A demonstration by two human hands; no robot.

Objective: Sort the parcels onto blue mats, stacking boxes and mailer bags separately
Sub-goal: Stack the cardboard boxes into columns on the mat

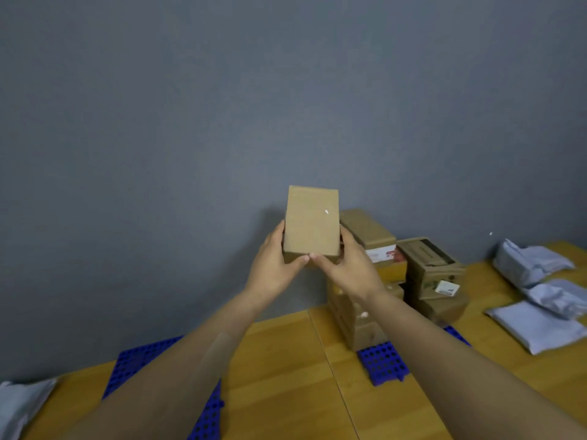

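Observation:
A plain brown cardboard box [311, 222] is held up in front of the grey wall, above the table. My left hand [274, 265] grips its left side and my right hand [346, 268] grips its right side, thumbs meeting on the near bottom edge. Just behind and to the right stands a stack of cardboard boxes [422, 274] on a blue mat [386, 363]. A second blue mat [139, 360] lies at the lower left, partly hidden by my left forearm. Grey mailer bags [540, 325] lie on the table at the right.
The wooden table [286, 376] runs up to the grey wall [222, 106]. Another grey mailer bag [19, 404] lies at the bottom left corner of the table.

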